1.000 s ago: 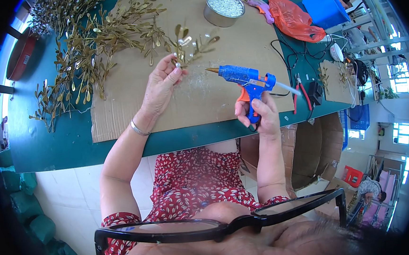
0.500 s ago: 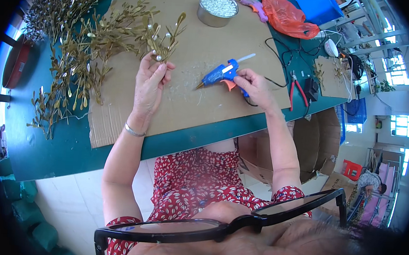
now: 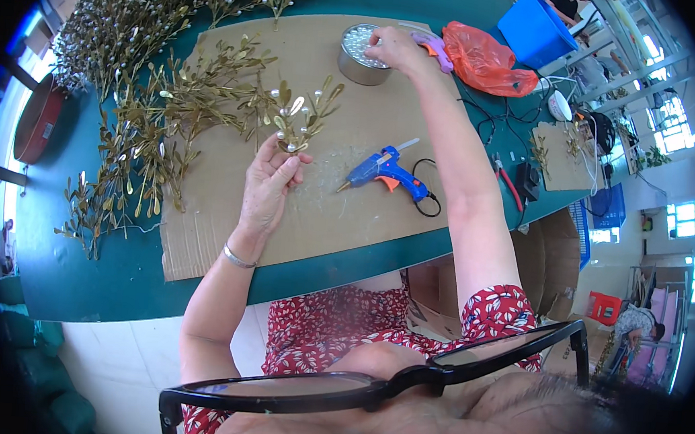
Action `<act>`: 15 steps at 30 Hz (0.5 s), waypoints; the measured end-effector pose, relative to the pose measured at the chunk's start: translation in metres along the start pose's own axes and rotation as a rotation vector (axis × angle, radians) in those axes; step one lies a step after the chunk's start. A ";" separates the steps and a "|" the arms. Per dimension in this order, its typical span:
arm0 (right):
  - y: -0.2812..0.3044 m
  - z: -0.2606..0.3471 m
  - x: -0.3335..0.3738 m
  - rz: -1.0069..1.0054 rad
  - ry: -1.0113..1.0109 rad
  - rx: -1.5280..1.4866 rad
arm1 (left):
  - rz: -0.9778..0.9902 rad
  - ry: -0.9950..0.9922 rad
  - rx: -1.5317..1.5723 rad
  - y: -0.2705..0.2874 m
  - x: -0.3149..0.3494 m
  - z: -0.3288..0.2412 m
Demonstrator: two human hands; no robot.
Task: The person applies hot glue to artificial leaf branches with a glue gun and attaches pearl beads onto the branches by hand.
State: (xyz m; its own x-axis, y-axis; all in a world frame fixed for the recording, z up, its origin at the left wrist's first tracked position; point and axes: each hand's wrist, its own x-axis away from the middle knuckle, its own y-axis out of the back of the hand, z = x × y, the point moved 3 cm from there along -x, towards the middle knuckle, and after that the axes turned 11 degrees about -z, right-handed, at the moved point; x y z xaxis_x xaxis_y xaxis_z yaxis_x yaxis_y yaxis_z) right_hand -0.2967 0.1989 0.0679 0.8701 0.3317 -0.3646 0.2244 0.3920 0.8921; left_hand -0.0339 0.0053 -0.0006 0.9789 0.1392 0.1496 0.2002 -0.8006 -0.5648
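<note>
Between the thumb and fingers of my left hand (image 3: 269,186) is a gold-leaved sprig (image 3: 304,124) dotted with a few white pearl beads. My right hand (image 3: 395,48) reaches over a round metal tin (image 3: 363,72), its fingers bent together at the white pearl beads (image 3: 357,38) inside. Whether a bead is between those fingertips is hidden. On the cardboard sheet (image 3: 314,231) between my arms lies a blue glue gun (image 3: 386,171) with an orange trigger, a clear glue stick poking from its back and its nozzle toward my left hand.
More gold branches (image 3: 148,134) spread over the left side, with a dense beaded pile (image 3: 148,13) behind. A red plastic bag (image 3: 487,61), a purple glue gun (image 3: 435,49), a blue bin (image 3: 536,30), cables and red-handled pliers (image 3: 509,185) occupy the right. A co-worker (image 3: 638,324) bends at far right.
My right hand has let go of the glue gun, which now lies on the cardboard, and has moved up to the bead tin. My left hand still holds the sprig, shifted slightly right.
</note>
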 end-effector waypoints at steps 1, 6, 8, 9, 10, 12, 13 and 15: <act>-0.004 -0.003 -0.005 0.073 -0.001 0.003 | -0.005 0.005 0.016 -0.001 -0.001 0.000; -0.010 -0.014 -0.011 -0.034 0.039 -0.045 | -0.001 0.013 0.040 -0.001 -0.003 0.000; -0.004 -0.012 0.000 -0.090 0.048 -0.169 | -0.006 0.020 0.050 0.000 -0.001 -0.001; 0.005 -0.010 0.007 -0.154 0.059 -0.288 | -0.005 0.021 0.052 0.000 -0.001 -0.002; 0.012 -0.001 0.019 -0.149 0.062 -0.284 | -0.015 0.023 0.056 0.002 0.000 -0.001; 0.028 0.011 0.056 0.082 -0.256 -0.919 | -0.010 0.037 0.086 0.001 0.002 -0.003; 0.040 0.016 0.075 0.074 -0.264 -0.906 | 0.000 0.052 0.108 -0.002 0.002 -0.003; 0.057 0.032 0.112 0.063 -0.345 -1.266 | 0.030 0.060 0.126 -0.005 0.002 -0.001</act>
State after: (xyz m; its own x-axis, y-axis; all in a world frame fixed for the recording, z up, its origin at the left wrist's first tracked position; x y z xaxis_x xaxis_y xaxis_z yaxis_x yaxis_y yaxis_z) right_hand -0.1728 0.2312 0.0865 0.9730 0.2176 -0.0771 -0.2204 0.9749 -0.0306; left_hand -0.0326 0.0090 0.0038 0.9812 0.0781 0.1766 0.1777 -0.7235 -0.6670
